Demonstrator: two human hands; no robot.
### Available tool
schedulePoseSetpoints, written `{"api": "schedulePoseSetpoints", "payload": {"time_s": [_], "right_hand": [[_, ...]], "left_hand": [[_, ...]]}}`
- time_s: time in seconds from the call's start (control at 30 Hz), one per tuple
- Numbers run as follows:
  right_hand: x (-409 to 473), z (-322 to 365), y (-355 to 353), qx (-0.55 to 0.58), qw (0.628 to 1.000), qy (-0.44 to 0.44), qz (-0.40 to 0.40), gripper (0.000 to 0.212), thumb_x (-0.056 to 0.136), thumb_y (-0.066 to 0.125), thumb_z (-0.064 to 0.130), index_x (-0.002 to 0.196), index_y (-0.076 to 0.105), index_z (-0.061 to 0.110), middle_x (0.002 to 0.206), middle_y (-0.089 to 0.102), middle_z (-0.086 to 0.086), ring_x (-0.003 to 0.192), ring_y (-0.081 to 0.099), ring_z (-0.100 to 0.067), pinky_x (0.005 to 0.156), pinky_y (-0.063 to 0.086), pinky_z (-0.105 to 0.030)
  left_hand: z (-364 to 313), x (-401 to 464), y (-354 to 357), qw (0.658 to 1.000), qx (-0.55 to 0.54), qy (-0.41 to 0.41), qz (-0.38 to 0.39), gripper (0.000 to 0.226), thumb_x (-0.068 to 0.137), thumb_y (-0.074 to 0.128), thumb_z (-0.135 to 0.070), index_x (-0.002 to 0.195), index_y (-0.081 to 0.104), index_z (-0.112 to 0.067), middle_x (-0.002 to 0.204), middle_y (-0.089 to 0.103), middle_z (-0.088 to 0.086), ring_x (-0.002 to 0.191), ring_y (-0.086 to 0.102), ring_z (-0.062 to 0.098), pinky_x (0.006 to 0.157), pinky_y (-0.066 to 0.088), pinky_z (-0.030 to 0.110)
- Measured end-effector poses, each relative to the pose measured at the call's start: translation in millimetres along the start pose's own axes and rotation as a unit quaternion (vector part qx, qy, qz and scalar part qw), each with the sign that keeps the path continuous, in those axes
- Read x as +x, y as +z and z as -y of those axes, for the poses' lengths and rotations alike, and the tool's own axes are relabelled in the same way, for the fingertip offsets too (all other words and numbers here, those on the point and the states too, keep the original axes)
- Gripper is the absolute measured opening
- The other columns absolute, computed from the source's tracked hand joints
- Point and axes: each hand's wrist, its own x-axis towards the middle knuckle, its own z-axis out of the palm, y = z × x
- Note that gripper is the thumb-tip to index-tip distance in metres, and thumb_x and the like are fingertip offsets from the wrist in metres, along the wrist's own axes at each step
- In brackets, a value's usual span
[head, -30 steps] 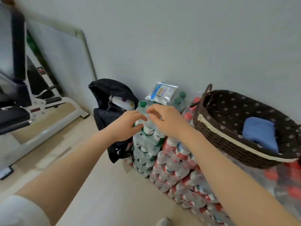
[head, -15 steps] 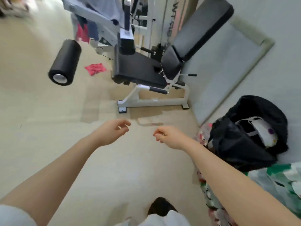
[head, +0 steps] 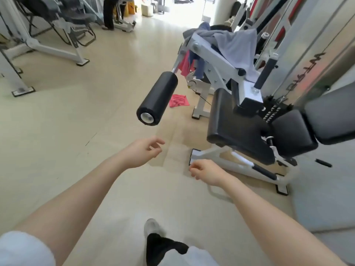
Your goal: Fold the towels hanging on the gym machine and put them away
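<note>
A white gym machine [head: 209, 52] with a black seat [head: 238, 127] stands ahead on the right. A light grey towel [head: 238, 47] is draped over its upper frame. Pink and blue towels [head: 189, 64] hang below the frame. Another pink towel [head: 179, 100] lies crumpled on the floor beside the machine's foot. My left hand [head: 142, 152] and my right hand [head: 205, 171] hover in front of me with loosely curled fingers, holding nothing, well short of the machine.
A black foam roller pad [head: 156, 98] juts out from the machine toward me at about hand height. More machines and chairs [head: 63, 22] stand at the far left, where a person [head: 108, 12] stands. My foot [head: 151, 227] is on the beige floor.
I have turned away from the bottle stack and basket toward the gym machine. The machine is now closer and higher in view. Both hands stay empty in front of me.
</note>
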Motion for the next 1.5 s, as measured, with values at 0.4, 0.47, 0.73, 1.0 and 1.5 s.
{"api": "schedulePoseSetpoints", "payload": {"time_s": [0.4, 0.47, 0.73, 1.0, 1.5], "right_hand": [[276.2, 153.6, -67.6, 0.000, 0.998, -0.067, 0.005, 0.024, 0.092, 0.043, 0.020, 0.095, 0.062, 0.005, 0.092, 0.067, -0.006, 0.088, 0.062, -0.024, 0.078, 0.050, -0.035], [320.1, 172.0, -64.4, -0.005, 0.998, -0.058, 0.009, 0.024, 0.090, 0.043, 0.021, 0.091, 0.061, 0.005, 0.091, 0.067, -0.009, 0.082, 0.060, -0.027, 0.075, 0.051, -0.039], [486.3, 241.6, -106.3, 0.060, 0.997, 0.014, -0.040, 0.017, 0.094, 0.046, 0.023, 0.096, 0.062, 0.016, 0.092, 0.066, 0.000, 0.087, 0.062, -0.017, 0.077, 0.049, -0.027], [628.9, 302.4, -148.4, 0.111, 0.986, 0.068, -0.106, 0.022, 0.092, 0.046, 0.019, 0.094, 0.064, 0.007, 0.086, 0.064, -0.001, 0.084, 0.059, -0.020, 0.078, 0.046, -0.032], [945.6, 213.7, -339.9, 0.250, 0.941, 0.203, -0.109, 0.015, 0.091, 0.048, 0.015, 0.087, 0.061, 0.008, 0.079, 0.062, -0.002, 0.066, 0.056, -0.014, 0.057, 0.041, -0.022]], "left_hand": [[103.5, 166.4, -176.9, 0.997, -0.021, -0.052, -0.055, 0.025, 0.094, 0.046, -0.027, 0.117, 0.053, -0.030, 0.106, 0.058, -0.010, 0.097, 0.058, 0.014, 0.066, 0.039, 0.020], [130.6, 200.6, -203.0, 0.998, -0.018, -0.048, -0.043, 0.026, 0.094, 0.046, -0.027, 0.118, 0.053, -0.030, 0.108, 0.058, -0.009, 0.097, 0.058, 0.014, 0.067, 0.039, 0.020], [187.2, 370.6, -350.1, 1.000, 0.009, 0.022, 0.020, 0.028, 0.096, 0.043, -0.021, 0.122, 0.051, -0.018, 0.109, 0.056, -0.003, 0.087, 0.054, 0.013, 0.056, 0.037, 0.004], [201.6, 535.5, -447.5, 0.998, -0.009, 0.036, 0.053, 0.024, 0.094, 0.047, -0.017, 0.117, 0.054, -0.018, 0.100, 0.056, -0.003, 0.085, 0.059, 0.016, 0.069, 0.043, 0.023], [175.8, 918.6, -514.8, 0.988, 0.075, 0.025, 0.135, 0.023, 0.093, 0.047, -0.017, 0.114, 0.055, -0.021, 0.098, 0.057, -0.005, 0.084, 0.057, 0.018, 0.068, 0.041, 0.023]]}}
